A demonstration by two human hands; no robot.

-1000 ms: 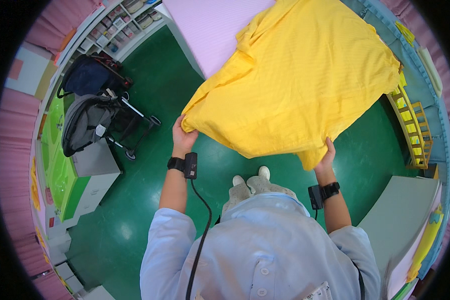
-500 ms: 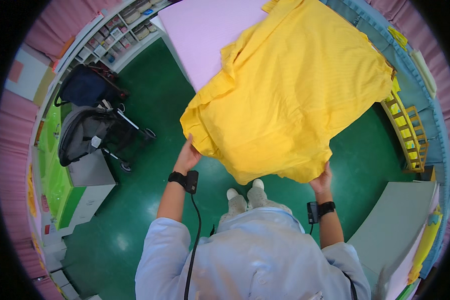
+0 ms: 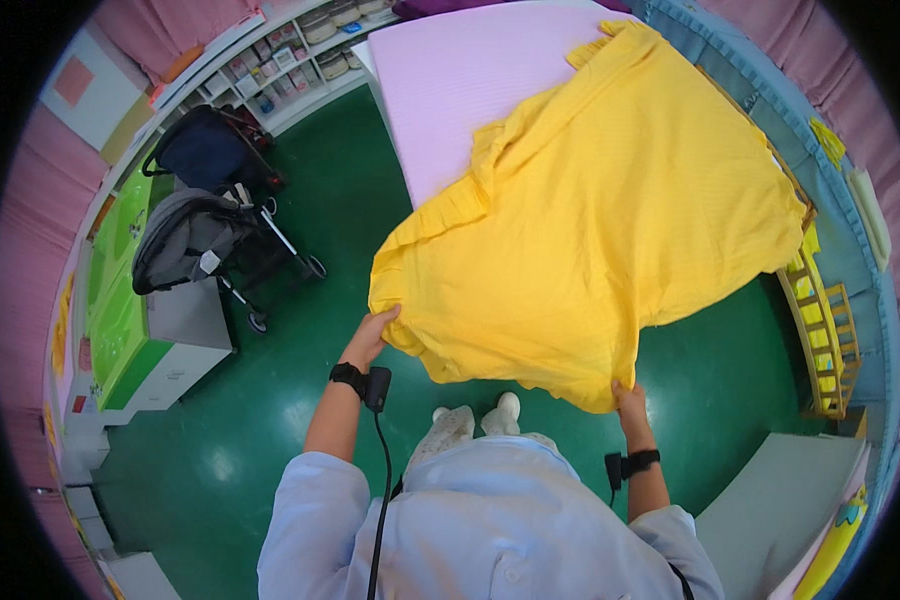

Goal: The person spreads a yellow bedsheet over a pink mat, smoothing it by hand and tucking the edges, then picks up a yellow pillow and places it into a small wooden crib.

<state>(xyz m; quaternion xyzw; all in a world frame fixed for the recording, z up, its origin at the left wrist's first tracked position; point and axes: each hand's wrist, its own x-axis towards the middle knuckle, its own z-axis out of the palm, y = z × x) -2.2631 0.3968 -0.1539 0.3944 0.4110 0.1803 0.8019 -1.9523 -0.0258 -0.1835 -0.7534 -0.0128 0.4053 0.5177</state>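
Note:
A large yellow bed sheet (image 3: pixel 570 230) with a ruffled edge lies partly over a bed with a pale pink-lilac cover (image 3: pixel 435 90). Its near end hangs in the air between my hands, off the bed's near side. My left hand (image 3: pixel 372 332) grips the near left edge, thumb on top. Over on the right, my right hand (image 3: pixel 630 402) pinches the near right corner, and a taut fold runs up from it. Both hands wear black wrist straps with small black boxes. The sheet hides the bed's near edge and most of its right side.
Two strollers, a grey one (image 3: pixel 195 235) and a dark blue one (image 3: pixel 205 148), stand left beside a green-topped cabinet (image 3: pixel 120 345). Shelves (image 3: pixel 300 85) line the far wall. At right are a wooden crib rail (image 3: pixel 815 325) and a grey-white cabinet (image 3: pixel 775 510). The floor (image 3: pixel 340 150) is green.
Both hands have drawn the sheet's near edge lower, toward my body, the right hand more so. The sheet is stretched tighter near the right corner. My view has shifted slightly.

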